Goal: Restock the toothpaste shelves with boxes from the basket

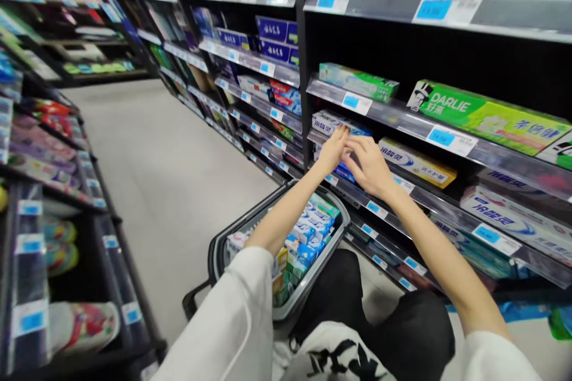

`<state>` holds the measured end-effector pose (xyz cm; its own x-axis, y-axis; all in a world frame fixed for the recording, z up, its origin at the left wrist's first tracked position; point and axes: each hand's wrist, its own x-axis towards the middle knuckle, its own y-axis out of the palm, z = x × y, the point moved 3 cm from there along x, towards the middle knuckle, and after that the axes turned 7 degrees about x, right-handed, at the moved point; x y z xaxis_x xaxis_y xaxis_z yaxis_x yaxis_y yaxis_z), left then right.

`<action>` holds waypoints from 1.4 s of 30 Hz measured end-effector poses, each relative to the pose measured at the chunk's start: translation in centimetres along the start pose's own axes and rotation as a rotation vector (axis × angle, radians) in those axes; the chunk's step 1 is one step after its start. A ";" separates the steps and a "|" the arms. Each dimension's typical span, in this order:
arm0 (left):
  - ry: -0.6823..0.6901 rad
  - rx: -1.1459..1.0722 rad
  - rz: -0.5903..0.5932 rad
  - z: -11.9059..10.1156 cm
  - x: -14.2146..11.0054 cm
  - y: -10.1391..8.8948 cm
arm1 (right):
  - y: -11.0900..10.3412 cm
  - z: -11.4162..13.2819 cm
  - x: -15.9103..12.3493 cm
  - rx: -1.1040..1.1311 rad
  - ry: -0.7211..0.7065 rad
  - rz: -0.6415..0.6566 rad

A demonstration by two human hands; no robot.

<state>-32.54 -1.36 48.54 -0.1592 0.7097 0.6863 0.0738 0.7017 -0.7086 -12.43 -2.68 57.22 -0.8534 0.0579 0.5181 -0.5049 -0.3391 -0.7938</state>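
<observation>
Both my arms reach forward to a shelf of toothpaste boxes. My left hand (333, 147) lies at the front of a white and blue toothpaste box (325, 122), its fingers stretched out over the box's right part. Beside it, my right hand (367, 162) has its thumb and fingers apart, with fingertips meeting those of the left hand. Neither hand visibly grips anything, though the fingertips partly overlap. To the right of my hands lies a white and yellow toothpaste box (417, 162). Below my left arm a grey shopping basket (342, 214) holds several toothpaste boxes (308, 229).
A green Darlie box (487, 113) and a teal-green box (357, 80) lie on the shelf above. Shelf lips with price tags (451, 138) jut out in front. An aisle floor (156, 149) runs ahead on the left, with a lower display rack (80, 286) along its far side.
</observation>
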 end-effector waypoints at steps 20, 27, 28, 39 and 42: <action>-0.195 0.034 0.926 8.6 -24.7 -6.4 | 9.2 -8.5 -50.6 -0.213 1.088 -0.200; -0.318 0.161 0.983 9.1 -31.7 -1.5 | 9.3 -9.2 -51.3 -0.169 1.109 -0.125; -0.338 0.179 0.969 9.1 -32.1 -1.0 | 9.3 -9.2 -51.5 -0.161 1.097 -0.114; -0.450 0.314 0.900 9.3 -33.2 -2.4 | 9.4 -8.6 -52.1 -0.200 1.103 -0.136; -0.451 0.313 0.916 8.7 -32.8 -3.8 | 9.8 -8.7 -51.8 -0.192 1.114 -0.155</action>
<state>-36.18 -27.88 27.31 -0.5257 0.8248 -0.2083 0.1040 -0.1807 -0.9780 25.71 -0.85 19.88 -0.3725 0.9203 0.1196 -0.5444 -0.1123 -0.8313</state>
